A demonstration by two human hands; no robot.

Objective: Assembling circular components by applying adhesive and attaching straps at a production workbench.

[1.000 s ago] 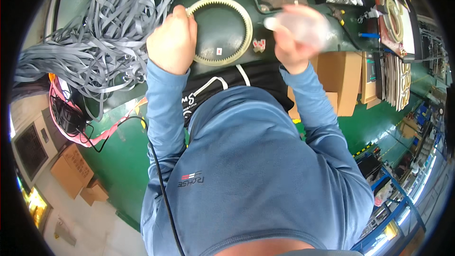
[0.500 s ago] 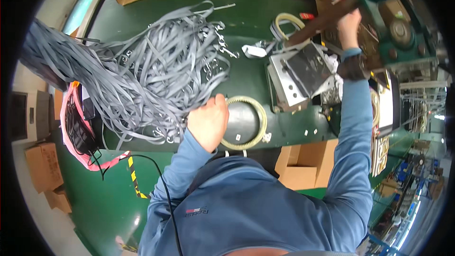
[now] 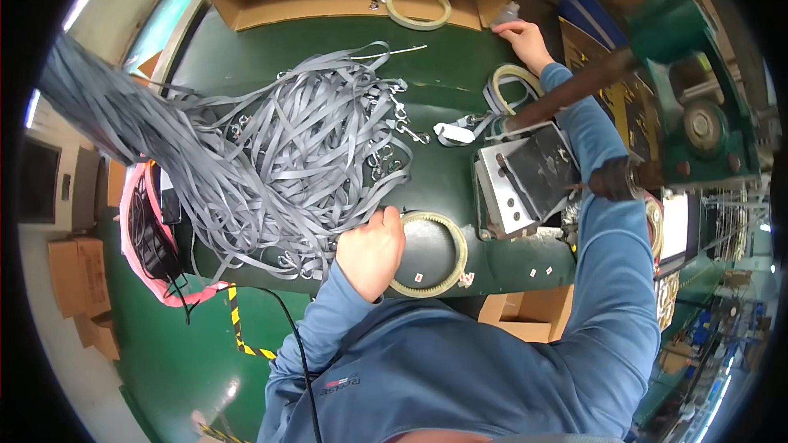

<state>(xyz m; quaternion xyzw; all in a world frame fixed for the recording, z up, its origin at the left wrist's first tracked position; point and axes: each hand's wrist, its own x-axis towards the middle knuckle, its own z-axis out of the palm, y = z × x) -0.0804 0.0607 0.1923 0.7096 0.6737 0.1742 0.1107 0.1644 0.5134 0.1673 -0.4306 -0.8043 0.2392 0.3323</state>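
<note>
My left hand (image 3: 372, 253) is closed, knuckles up, at the left rim of a cream ring with a ribbed inner edge (image 3: 456, 239); what its fingers grip is hidden. Left of it spreads a large heap of grey flat straps (image 3: 287, 156) with metal clasps (image 3: 400, 119). My right hand (image 3: 528, 46) reaches to the far side of the bench, its fingertips pinched together at a small clear plastic piece (image 3: 507, 13). Below that hand lies a second cream ring (image 3: 496, 86), beside a white plastic piece (image 3: 453, 134).
A green press (image 3: 681, 41) with a brown bar stands right, over a metal block with a black plate (image 3: 538, 172). An open cardboard box (image 3: 345, 8) with cream rings sits at the back. A pink-edged bag (image 3: 127, 238) hangs left, with a black cable (image 3: 283, 312) near my left arm.
My right hand has moved left, from beside the press to the bench's far side. My left hand stays by the ribbed ring. The view has shifted, showing more of the box.
</note>
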